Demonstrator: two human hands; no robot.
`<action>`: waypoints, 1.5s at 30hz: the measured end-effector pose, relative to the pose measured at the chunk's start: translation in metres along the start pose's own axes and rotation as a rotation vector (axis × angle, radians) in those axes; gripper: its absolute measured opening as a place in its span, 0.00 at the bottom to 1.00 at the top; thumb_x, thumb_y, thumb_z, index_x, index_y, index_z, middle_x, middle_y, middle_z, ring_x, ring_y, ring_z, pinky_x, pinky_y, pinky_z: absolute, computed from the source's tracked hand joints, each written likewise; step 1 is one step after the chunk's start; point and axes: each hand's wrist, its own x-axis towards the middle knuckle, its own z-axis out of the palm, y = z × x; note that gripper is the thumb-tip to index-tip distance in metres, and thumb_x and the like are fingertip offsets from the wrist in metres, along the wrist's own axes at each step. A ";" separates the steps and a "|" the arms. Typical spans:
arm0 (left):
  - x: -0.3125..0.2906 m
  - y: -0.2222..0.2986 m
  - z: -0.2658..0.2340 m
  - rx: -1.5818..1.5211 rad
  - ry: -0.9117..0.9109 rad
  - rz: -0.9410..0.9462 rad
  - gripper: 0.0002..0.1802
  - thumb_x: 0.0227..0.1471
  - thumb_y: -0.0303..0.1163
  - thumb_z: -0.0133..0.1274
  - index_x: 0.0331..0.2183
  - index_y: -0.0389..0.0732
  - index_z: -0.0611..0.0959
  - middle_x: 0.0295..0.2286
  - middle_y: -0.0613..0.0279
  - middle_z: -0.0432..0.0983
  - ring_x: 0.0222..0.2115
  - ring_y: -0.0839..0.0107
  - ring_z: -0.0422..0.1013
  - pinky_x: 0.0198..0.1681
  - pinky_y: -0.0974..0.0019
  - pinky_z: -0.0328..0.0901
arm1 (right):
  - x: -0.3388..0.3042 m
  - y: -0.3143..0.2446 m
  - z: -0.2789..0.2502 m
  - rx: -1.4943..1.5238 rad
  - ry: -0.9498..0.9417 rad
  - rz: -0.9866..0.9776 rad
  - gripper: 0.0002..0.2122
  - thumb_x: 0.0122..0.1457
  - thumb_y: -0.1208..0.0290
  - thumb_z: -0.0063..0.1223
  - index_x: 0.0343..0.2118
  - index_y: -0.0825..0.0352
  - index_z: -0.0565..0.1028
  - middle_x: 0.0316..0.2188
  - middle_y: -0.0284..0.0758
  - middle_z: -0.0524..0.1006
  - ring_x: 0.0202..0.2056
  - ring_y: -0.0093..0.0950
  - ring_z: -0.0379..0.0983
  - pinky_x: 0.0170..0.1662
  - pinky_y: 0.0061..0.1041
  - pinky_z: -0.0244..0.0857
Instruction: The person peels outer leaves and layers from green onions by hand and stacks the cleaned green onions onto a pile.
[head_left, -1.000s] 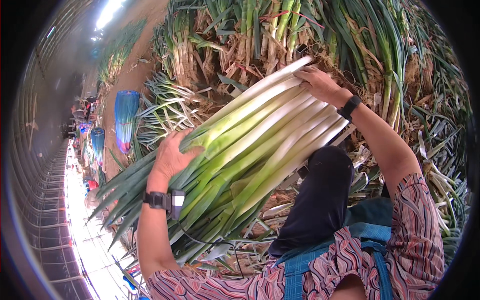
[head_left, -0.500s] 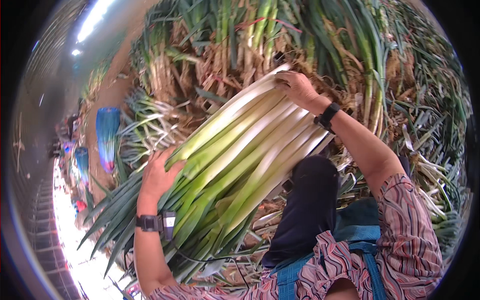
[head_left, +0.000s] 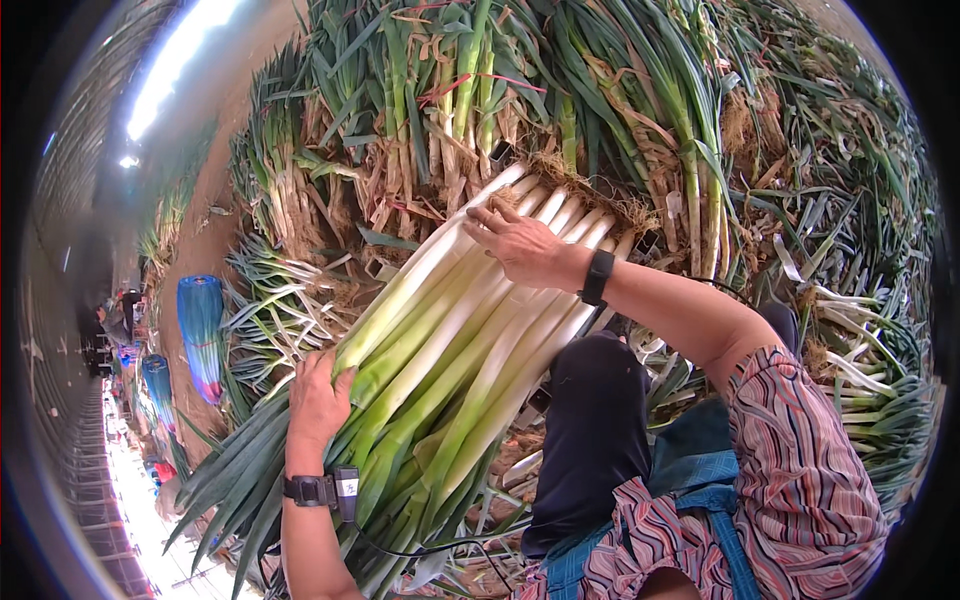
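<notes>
A broad bundle of leeks (head_left: 480, 320) lies slantwise in front of me, white root ends up and right, green leaves down and left. My left hand (head_left: 318, 402) grips the bundle's left edge where the pale stalks turn to dark leaves; its fingertips are partly hidden. Across the white stalks near the roots rests my right hand (head_left: 522, 248), fingers stretched out and apart. Brown roots (head_left: 625, 205) stick out in a row beyond that hand. A black strap with a small box (head_left: 320, 490) is on my left wrist, and a black band (head_left: 598, 277) on my right.
Tied leek bunches (head_left: 450, 110) stand along the far side. Loose thin leeks (head_left: 290, 310) lie to the left, and more stalks (head_left: 850, 340) to the right. Blue-wrapped bundles (head_left: 202, 335) stand farther left. My dark-trousered knee (head_left: 595, 430) is beside the bundle. A black cable (head_left: 430, 548) trails from my left wrist.
My right hand has moved from around the root ends down onto the white stalks, its fingers now spread. The root ends have come into sight. My left hand stays at the leaf side.
</notes>
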 end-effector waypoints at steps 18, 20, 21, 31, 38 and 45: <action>0.008 -0.011 0.013 -0.109 0.029 -0.018 0.17 0.54 0.41 0.51 0.36 0.34 0.75 0.34 0.39 0.75 0.36 0.39 0.70 0.39 0.45 0.65 | 0.010 -0.002 -0.011 -0.023 -0.087 -0.028 0.22 0.58 0.74 0.43 0.57 0.68 0.65 0.58 0.44 0.66 0.57 0.49 0.62 0.53 0.41 0.66; 0.011 0.001 -0.003 -0.118 -0.063 -0.104 0.26 0.56 0.45 0.50 0.47 0.33 0.77 0.40 0.36 0.75 0.43 0.42 0.71 0.47 0.53 0.65 | 0.011 0.016 -0.002 -0.053 0.041 -0.145 0.21 0.58 0.76 0.42 0.55 0.68 0.67 0.55 0.44 0.69 0.56 0.46 0.64 0.49 0.40 0.67; 0.013 -0.004 -0.001 -0.119 -0.068 -0.117 0.26 0.56 0.45 0.50 0.47 0.33 0.77 0.40 0.36 0.75 0.43 0.42 0.71 0.47 0.53 0.65 | 0.011 0.012 0.000 -0.045 0.034 -0.153 0.21 0.58 0.76 0.42 0.55 0.68 0.67 0.55 0.44 0.69 0.56 0.46 0.64 0.49 0.40 0.67; 0.017 -0.031 0.020 -0.068 0.061 -0.031 0.24 0.51 0.43 0.56 0.45 0.36 0.80 0.43 0.44 0.75 0.44 0.48 0.70 0.49 0.55 0.65 | 0.006 0.005 -0.004 -0.028 0.028 -0.096 0.20 0.58 0.75 0.44 0.55 0.64 0.69 0.54 0.40 0.71 0.52 0.43 0.68 0.48 0.39 0.67; 0.007 -0.013 0.023 -0.018 0.087 -0.038 0.21 0.53 0.37 0.52 0.46 0.33 0.78 0.45 0.46 0.74 0.45 0.49 0.69 0.49 0.52 0.63 | 0.012 0.000 -0.012 -0.021 -0.071 -0.050 0.19 0.63 0.71 0.44 0.58 0.61 0.67 0.57 0.37 0.68 0.50 0.42 0.70 0.48 0.38 0.68; 0.020 -0.006 0.022 -0.054 0.064 -0.078 0.21 0.53 0.34 0.52 0.47 0.33 0.77 0.40 0.43 0.76 0.44 0.46 0.70 0.49 0.51 0.64 | 0.018 0.010 -0.008 -0.122 -0.076 -0.096 0.22 0.60 0.72 0.47 0.59 0.62 0.64 0.58 0.41 0.66 0.52 0.41 0.68 0.50 0.38 0.66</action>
